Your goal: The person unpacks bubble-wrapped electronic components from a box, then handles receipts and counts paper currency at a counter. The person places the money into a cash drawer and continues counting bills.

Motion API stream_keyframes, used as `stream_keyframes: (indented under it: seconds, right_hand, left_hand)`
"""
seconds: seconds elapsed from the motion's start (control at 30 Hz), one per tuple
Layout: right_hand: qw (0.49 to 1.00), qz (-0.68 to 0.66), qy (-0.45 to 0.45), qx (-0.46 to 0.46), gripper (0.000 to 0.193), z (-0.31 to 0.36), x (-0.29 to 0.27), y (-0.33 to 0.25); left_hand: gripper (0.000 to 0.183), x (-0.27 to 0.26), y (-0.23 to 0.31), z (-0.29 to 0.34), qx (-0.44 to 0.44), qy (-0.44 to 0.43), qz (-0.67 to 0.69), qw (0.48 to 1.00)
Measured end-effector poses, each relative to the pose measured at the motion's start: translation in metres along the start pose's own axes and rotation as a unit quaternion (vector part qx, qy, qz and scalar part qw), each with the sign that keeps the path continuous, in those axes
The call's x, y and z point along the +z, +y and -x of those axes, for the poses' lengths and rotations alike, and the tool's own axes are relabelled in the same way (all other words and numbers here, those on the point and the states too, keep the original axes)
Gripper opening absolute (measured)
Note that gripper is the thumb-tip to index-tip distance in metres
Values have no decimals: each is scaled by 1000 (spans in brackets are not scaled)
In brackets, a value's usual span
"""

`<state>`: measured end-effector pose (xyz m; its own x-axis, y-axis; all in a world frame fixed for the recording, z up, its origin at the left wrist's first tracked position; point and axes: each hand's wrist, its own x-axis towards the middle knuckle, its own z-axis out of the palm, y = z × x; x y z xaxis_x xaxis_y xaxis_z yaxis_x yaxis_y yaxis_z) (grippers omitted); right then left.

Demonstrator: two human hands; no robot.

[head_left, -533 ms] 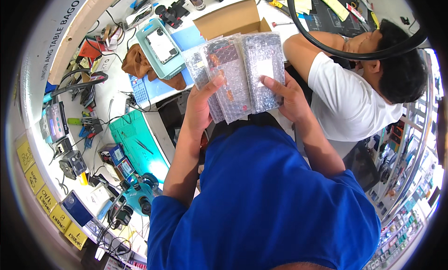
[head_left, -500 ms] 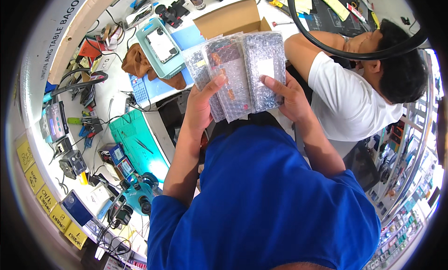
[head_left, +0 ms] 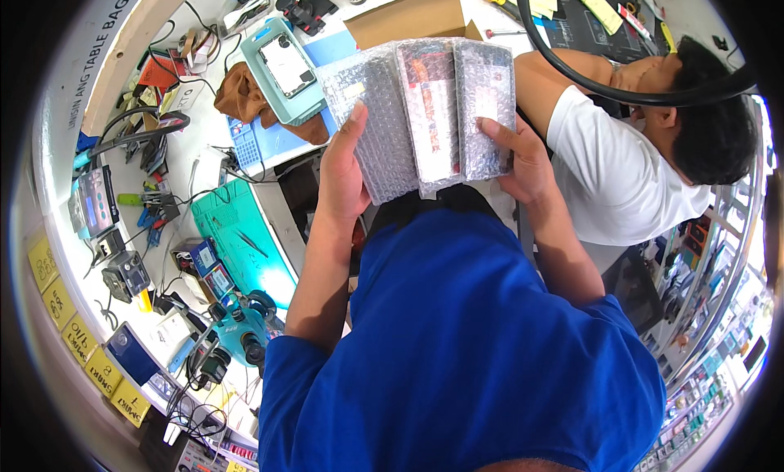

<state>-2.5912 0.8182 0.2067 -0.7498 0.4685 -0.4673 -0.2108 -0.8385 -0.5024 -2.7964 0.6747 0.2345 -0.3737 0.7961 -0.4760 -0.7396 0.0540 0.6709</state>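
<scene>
Three flat packages in clear bubble wrap are fanned out between my hands, overlapping in front of my chest. My left hand (head_left: 344,171) is closed on the left bubble-wrapped package (head_left: 377,117), thumb on its face. Partly tucked between the others is the middle package (head_left: 434,117), with orange-brown and white showing through the wrap. My right hand (head_left: 525,163) grips the right package (head_left: 487,84), its thumb lying over the front. What is inside each wrap cannot be made out clearly. The fingers behind the packages are hidden.
Beyond the packages stands an open cardboard box (head_left: 404,16). A teal tray (head_left: 304,106) with a white device lies at the far left, beside a brown cloth (head_left: 242,96). Left are a green mat (head_left: 237,227) and a teal microscope (head_left: 242,329). A co-worker in white (head_left: 608,158) sits right.
The packages have shifted slightly away from me and to the right. My left hand has slid the left package outward, so more of it shows and the middle one sits closer to the right one.
</scene>
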Motion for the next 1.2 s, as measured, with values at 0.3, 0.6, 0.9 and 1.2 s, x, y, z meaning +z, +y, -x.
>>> stream_keyframes:
  seconds: [0.3, 0.6, 0.9, 1.2]
  right_hand:
    - [1000, 28, -5, 3, 47, -2, 5, 5]
    - [999, 29, -23, 13, 44, 0, 8, 8]
    - [999, -30, -24, -5, 41, 11, 23, 2]
    - [996, 37, -20, -75, 43, 16, 21, -28]
  left_hand:
    - [57, 9, 0, 0, 2, -27, 24, 999]
    - [60, 4, 0, 5, 8, 7, -80, 997]
    - [53, 24, 16, 20, 5, 21, -99, 995]
    - [56, 14, 57, 10, -60, -90, -308, 945]
